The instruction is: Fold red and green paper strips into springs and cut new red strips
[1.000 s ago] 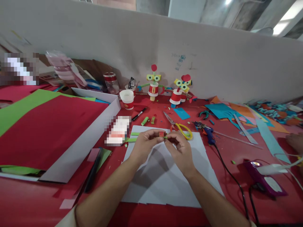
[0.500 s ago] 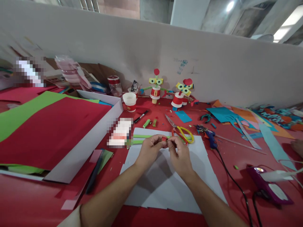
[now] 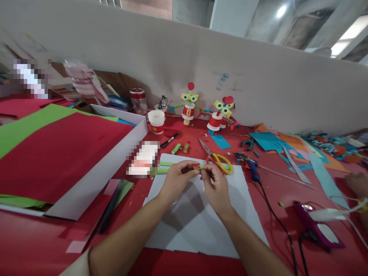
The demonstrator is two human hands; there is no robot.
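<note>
— "Found the small folded piece [image 3: 197, 167] where?"

— "Over the far part of the white sheet [image 3: 221, 239], nearly hidden by fingers."

— "Gripped how?"

— "Pinched at its red part between thumb and fingers of the left hand [image 3: 176, 180]; apparently nipped at its green end by fingertips of the right hand [image 3: 217, 184]."

— "Judged heavy, or stiff?"

— "Judged very light, bendable, barely slippery, probably easy to crush or crease. Seemed best taken lightly by opposite outer faces, with fingertips only."

— "Noticed what else around the white sheet?"

— "Saw green strips [image 3: 165, 164] across its far left part, yellow-handled scissors [image 3: 209, 150] reaching over its far edge, small coils [image 3: 176, 148] beyond that edge, and a glue gun [image 3: 252, 167] to its right."
</note>
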